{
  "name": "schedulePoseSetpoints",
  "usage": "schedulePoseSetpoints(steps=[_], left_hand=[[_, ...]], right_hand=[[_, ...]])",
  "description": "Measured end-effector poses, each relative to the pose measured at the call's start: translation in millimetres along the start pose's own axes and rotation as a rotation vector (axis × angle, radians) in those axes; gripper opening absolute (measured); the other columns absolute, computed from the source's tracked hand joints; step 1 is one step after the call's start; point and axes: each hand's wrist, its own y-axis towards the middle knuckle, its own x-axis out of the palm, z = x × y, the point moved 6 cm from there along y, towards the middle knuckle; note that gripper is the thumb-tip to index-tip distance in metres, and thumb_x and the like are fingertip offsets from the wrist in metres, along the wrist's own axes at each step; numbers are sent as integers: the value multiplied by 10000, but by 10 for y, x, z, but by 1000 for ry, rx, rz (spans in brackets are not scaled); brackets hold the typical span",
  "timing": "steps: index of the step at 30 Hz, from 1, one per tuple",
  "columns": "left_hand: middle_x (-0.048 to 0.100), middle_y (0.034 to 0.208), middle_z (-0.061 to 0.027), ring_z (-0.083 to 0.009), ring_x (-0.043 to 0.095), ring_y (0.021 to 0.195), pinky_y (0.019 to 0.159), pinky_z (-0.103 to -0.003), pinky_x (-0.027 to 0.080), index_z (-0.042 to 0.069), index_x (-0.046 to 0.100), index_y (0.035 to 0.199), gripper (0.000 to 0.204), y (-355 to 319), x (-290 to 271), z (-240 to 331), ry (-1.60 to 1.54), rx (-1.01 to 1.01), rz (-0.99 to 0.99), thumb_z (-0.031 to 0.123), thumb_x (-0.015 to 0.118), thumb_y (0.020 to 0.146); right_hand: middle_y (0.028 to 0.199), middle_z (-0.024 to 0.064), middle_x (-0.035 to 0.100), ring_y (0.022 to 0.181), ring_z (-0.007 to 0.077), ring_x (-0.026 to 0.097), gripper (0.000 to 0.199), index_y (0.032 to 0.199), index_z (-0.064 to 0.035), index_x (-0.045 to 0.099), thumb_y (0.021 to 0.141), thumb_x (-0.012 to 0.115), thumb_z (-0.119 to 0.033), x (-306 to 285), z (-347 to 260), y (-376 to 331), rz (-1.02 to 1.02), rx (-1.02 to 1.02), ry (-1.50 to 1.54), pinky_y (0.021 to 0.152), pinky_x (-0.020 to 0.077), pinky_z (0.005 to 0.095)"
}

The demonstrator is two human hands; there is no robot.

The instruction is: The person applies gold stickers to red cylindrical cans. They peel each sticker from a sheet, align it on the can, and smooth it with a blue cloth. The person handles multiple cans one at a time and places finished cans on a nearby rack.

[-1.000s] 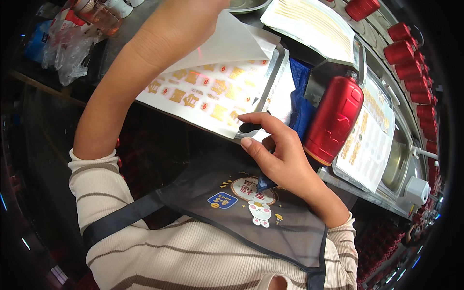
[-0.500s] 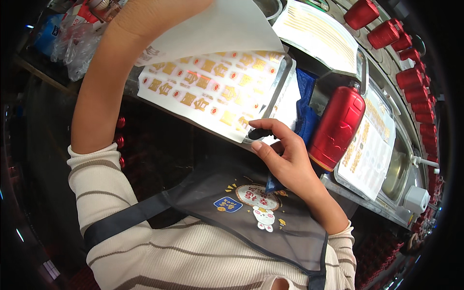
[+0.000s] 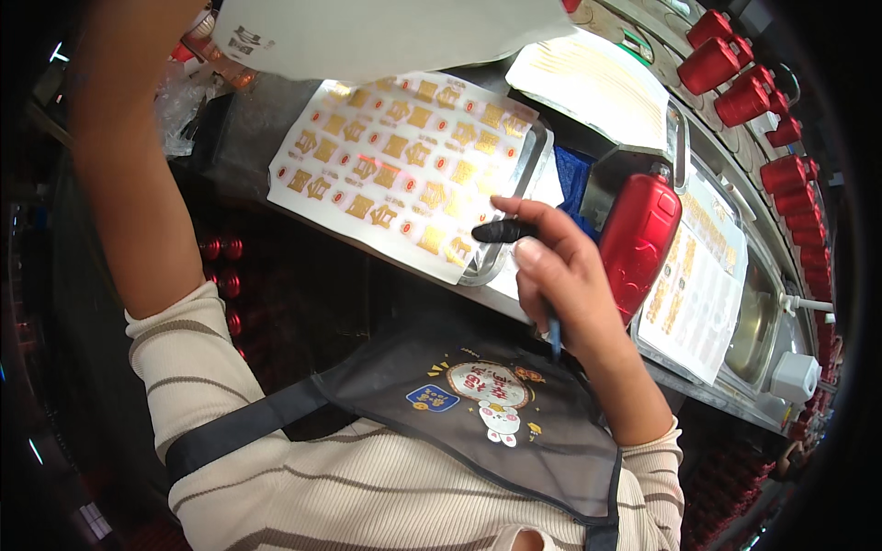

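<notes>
Steel counter (image 3: 248, 119) carries a sticker sheet (image 3: 404, 156); right hand (image 3: 560, 275) grips a black tool (image 3: 503, 231) at its 4 o'clock corner; left hand unseen.

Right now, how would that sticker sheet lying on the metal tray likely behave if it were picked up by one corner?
The sticker sheet looks thin and paper-like, so it would probably droop. Its near edge already overhangs the metal tray, suggesting it is light and slides easily. Its glossy surface may be slippery for the right hand, which grips a dark tool.
</notes>
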Motion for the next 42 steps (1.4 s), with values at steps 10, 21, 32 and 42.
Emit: schedulePoseSetpoints(steps=[10,21,32,42], left_hand=[[675,965,-170,-282,686,818,720,-360,567,-74,648,1027,226,-497,137,726,-340,411,-158,-1,656,813],[562,840,-36,-187,604,784,727,-338,568,122,534,713,164,-738,471,1705,-414,649,69,173,689,701],[609,1085,-120,-157,646,981,797,-290,566,-1,452,1284,631,-1232,1173,493,-1274,-1034,-98,393,757,897],[531,1270,-195,-300,593,1172,935,-467,546,30,301,1396,776,-1090,2028,771,-1616,-1240,-450,380,743,864]], right_hand=[[1297,202,528,494,95,446,1203,1579,-53,106,787,443,-893,-96,-971,14,-368,-192,533,467,349,248],[829,25,630,548,63,516,344,1116,-31,612,854,647,-251,-210,-1061,-345,215,-397,44,426,338,194],[837,34,651,766,81,564,148,1026,30,667,940,548,53,-533,-1225,-864,205,-842,-625,711,483,255],[767,141,604,650,287,574,278,1067,24,665,850,529,134,-406,-1163,-979,131,-789,-1022,626,465,303]])
